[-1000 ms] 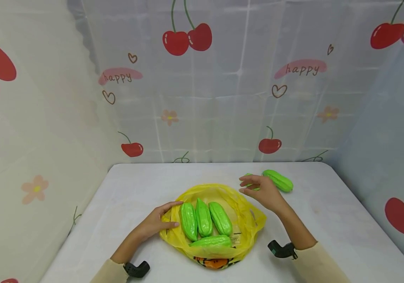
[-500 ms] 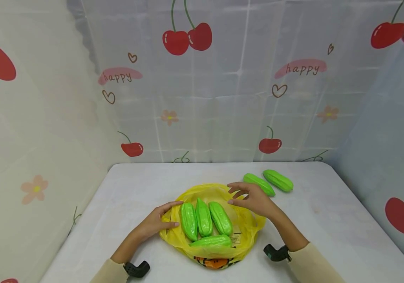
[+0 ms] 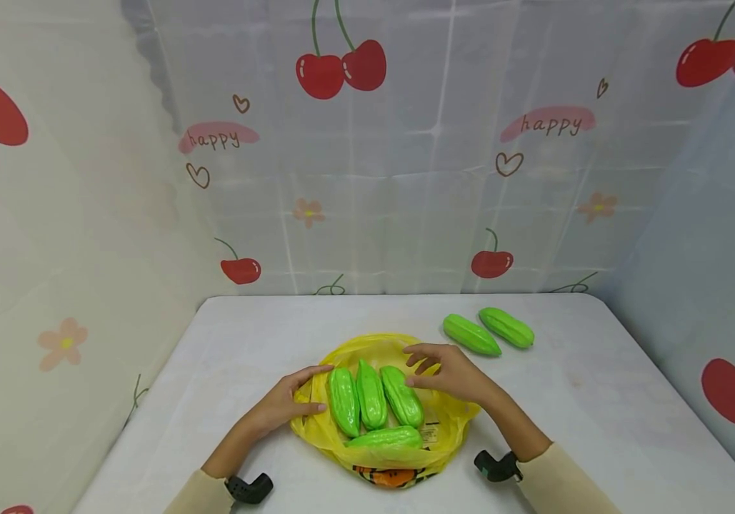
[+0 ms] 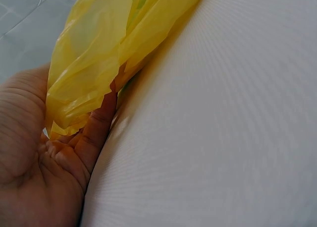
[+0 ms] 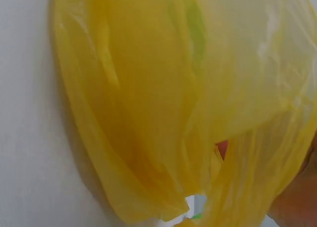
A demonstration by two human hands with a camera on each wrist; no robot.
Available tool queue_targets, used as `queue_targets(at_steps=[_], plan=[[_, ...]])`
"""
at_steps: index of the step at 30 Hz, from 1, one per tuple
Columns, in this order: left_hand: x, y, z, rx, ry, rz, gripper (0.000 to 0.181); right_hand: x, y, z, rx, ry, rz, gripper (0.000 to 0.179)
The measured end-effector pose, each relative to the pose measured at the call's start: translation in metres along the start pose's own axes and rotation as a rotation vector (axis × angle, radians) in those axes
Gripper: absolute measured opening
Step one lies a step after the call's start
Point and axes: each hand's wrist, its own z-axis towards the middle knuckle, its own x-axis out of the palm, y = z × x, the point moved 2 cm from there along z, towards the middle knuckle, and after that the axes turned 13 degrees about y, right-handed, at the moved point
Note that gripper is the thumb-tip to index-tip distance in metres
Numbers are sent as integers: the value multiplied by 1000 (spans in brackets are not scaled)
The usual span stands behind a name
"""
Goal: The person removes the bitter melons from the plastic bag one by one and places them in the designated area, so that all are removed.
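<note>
A yellow plastic bag (image 3: 451, 421) lies spread with its mouth up on the table. Several glossy green bitter melons (image 3: 370, 396) rest inside it, three side by side and one crosswise at the front. My left hand (image 3: 288, 398) holds the bag's left rim, thumb over the inner side and fingers outside; in the left wrist view the plastic hangs in that hand (image 4: 54, 172). Over the bag's right part hovers my right hand (image 3: 447, 371), fingers loosely bent with nothing between them, its fingertips near the rightmost melon. In the right wrist view the bag (image 5: 138, 113) hides most of it.
Two more bitter melons, a nearer one (image 3: 471, 335) and a farther one (image 3: 506, 328), lie at the back right of the white table (image 3: 598, 400). Cherry-printed curtains (image 3: 393, 178) stand behind and at both sides. Each wrist wears a black camera (image 3: 249, 489).
My right hand has moved left and toward me, from beside the two loose melons to above the bag. The nearer loose melon is now uncovered. My left hand stays on the rim.
</note>
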Motion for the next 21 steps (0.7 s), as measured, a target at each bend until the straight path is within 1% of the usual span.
queue_targets(at_steps=[4, 8, 14, 21], plan=[[0, -2, 0, -3, -2, 1, 70, 5, -1, 2, 5, 26, 3, 65], [0, -1, 0, -13, -6, 3, 71, 9, -2, 4, 17, 40, -6, 65], [0, -1, 0, -7, -10, 22, 71, 15, 0, 6, 23, 59, -6, 66], [0, -2, 0, -15, -8, 8, 71, 19, -1, 7, 40, 78, -16, 67]])
